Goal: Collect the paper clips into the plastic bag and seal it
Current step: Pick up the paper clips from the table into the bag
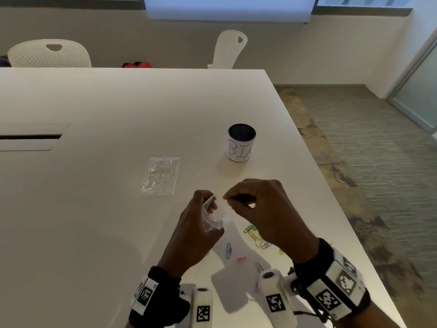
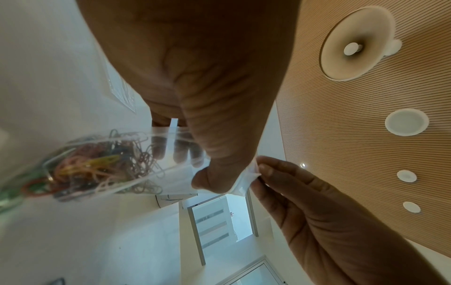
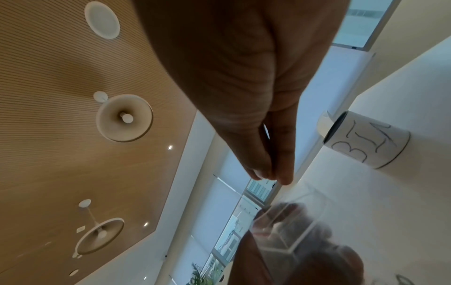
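My left hand (image 1: 210, 205) holds a small clear plastic bag (image 1: 214, 217) upright above the table, thumb on one side of its mouth and fingers on the other. In the left wrist view the bag (image 2: 175, 183) holds several coloured paper clips (image 2: 97, 165). My right hand (image 1: 228, 201) pinches the bag's rim between thumb and forefinger (image 2: 268, 169). In the right wrist view the pinched fingertips (image 3: 280, 173) sit just above the bag (image 3: 292, 231). Loose clips lie on the table under my hands: a green and yellow cluster (image 1: 255, 235), a blue one (image 1: 228, 250), a pink one (image 1: 241, 259).
A second clear bag (image 1: 160, 175) lies flat on the white table (image 1: 94, 209), left of and beyond my hands. A round cup labelled BIN (image 1: 241, 143) stands farther back. The table's right edge runs close beside my right wrist. White chairs (image 1: 49, 54) stand behind the table.
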Available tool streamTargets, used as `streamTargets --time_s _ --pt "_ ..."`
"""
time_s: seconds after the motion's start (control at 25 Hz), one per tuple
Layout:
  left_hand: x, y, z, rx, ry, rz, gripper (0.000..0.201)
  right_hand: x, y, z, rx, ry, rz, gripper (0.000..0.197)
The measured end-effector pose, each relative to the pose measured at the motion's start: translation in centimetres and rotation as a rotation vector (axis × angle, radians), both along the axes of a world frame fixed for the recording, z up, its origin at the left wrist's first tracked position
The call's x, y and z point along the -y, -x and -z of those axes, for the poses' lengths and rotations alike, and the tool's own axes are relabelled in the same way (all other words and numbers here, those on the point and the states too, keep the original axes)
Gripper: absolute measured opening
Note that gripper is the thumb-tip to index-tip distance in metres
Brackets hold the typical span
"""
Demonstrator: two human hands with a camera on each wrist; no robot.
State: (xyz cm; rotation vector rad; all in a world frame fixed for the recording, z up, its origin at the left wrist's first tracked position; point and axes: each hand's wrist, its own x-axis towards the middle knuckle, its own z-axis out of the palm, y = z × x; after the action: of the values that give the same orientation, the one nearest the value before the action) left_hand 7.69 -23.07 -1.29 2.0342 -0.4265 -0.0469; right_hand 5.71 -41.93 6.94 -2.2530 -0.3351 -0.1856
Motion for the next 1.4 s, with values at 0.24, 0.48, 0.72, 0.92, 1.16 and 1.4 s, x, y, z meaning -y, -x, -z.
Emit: streamTargets --time_s 0.24,0.48,0.72,0.92,1.16,1.4 --pt "-0.6 -0.1 0.0 0.036 0.028 -0.003 0.051 3.5 2.2 3.4 -0.208 0.143 -0.205 0.018" --pt "-0.5 -0.2 -0.1 0.024 0.005 -0.009 0.056 2.0 3.0 7.2 -0.186 0.495 -0.489 0.042" --pt "-0.5 -0.2 -0.3 0.005 0.022 -0.009 0.054 4.3 5.4 7.0 -0.314 0.568 -0.499 0.049" --pt "-0.5 -0.1 -0.5 -0.006 0.037 -0.012 0.050 5.7 7.9 7.8 -0.350 0.626 -0.436 0.047" --pt "-0.3 -0.1 -0.5 -0.011 0.042 -0.012 0.049 4.2 9.8 10.5 -0.193 0.607 -0.426 0.013" --pt "-0.2 0.1 -0.5 0.006 0.029 -0.008 0.049 3.3 9.0 9.6 -0.125 0.836 -0.360 0.031"
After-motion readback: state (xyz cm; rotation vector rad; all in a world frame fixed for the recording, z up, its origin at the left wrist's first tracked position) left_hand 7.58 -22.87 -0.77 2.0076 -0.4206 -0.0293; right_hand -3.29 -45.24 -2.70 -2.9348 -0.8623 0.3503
